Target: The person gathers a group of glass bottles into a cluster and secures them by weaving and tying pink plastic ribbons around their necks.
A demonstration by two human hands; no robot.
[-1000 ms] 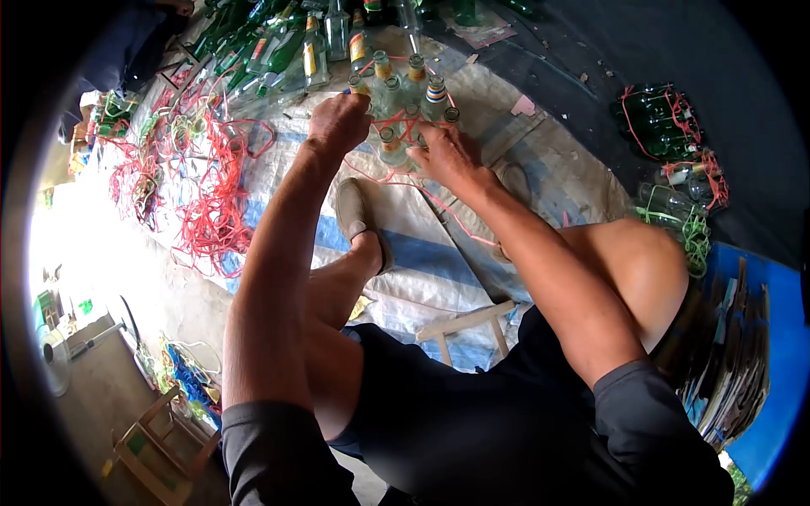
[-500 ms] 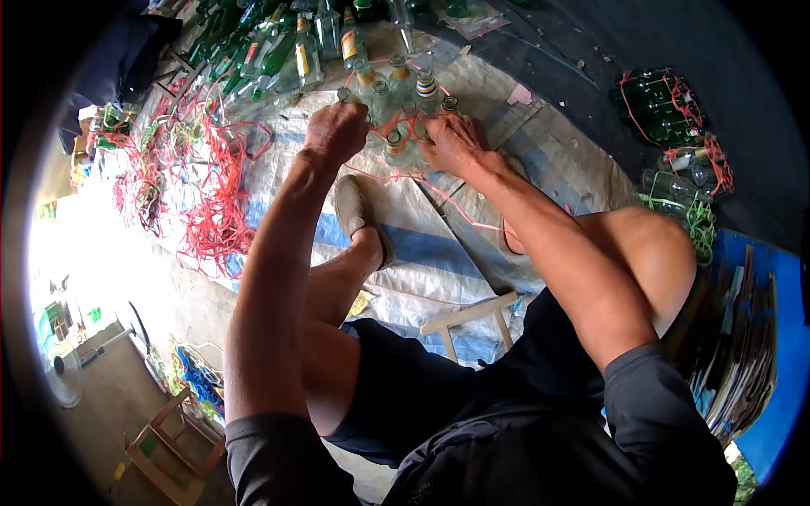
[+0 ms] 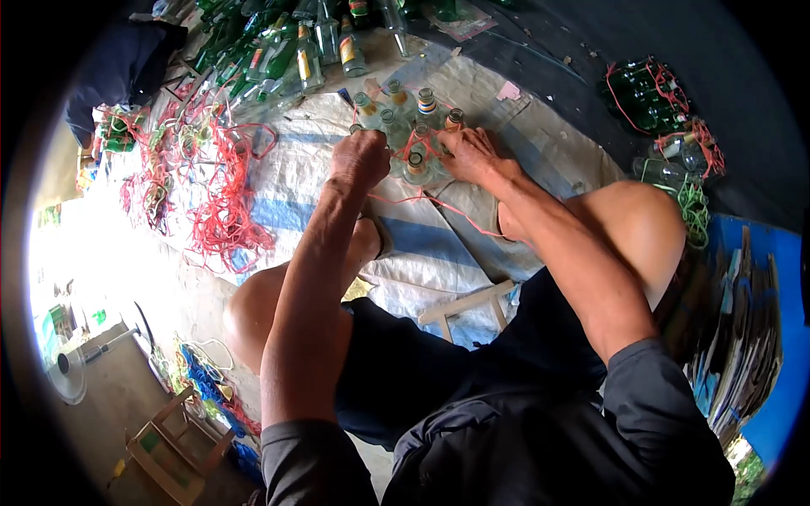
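Observation:
Several clear glass bottles (image 3: 416,169) stand upright in a tight cluster in front of me, with red plastic string (image 3: 422,145) running around and across their necks. My left hand (image 3: 361,158) is closed at the near left side of the cluster, its fingers curled around the string. At the right side, my right hand (image 3: 474,154) pinches the string against the bottle necks. The fingertips of both hands are partly hidden. A loose length of the string hangs in front of the bottles and trails to the right toward my leg.
Many green and clear bottles (image 3: 308,63) lie heaped at the back left. Tangled red string (image 3: 224,228) is piled on the left of the striped sheet (image 3: 283,215). Tied bottle bundles (image 3: 654,97) sit at the right, above stacked cardboard (image 3: 742,337). A wooden stool (image 3: 464,308) is between my legs.
The bottles and both hands appear slightly lower and further right in view. My left forearm is steeper, and my left knee has swung outward. Both hands stay at the string.

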